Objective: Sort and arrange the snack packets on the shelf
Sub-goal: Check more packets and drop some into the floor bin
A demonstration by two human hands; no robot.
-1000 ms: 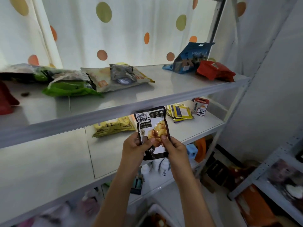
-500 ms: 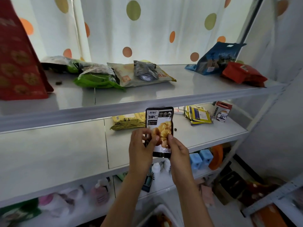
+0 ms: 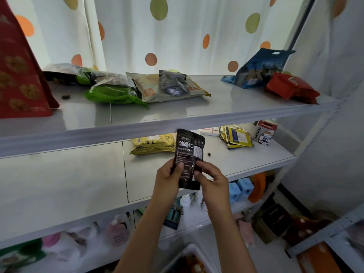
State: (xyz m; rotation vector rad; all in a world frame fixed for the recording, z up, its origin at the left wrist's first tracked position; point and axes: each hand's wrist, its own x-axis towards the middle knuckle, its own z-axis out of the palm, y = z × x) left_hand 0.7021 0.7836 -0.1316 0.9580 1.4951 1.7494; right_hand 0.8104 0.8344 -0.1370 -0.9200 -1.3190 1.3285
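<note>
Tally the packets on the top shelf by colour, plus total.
Red: 2, large red bag and red packet
Green: 2, and
Beige: 1
Silver: 1
Blue: 1
Total: 7

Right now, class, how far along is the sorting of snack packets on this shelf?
Little looks done: the green crinkled packet and beige flat packet overlap in a heap on the top shelf. In hand: left hand and right hand pinch a black glossy pouch. Placing it and tidying remain.

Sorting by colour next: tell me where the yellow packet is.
In the head view, the yellow packet lies flat on the middle shelf, centre, just left of and behind the black packet.
</note>
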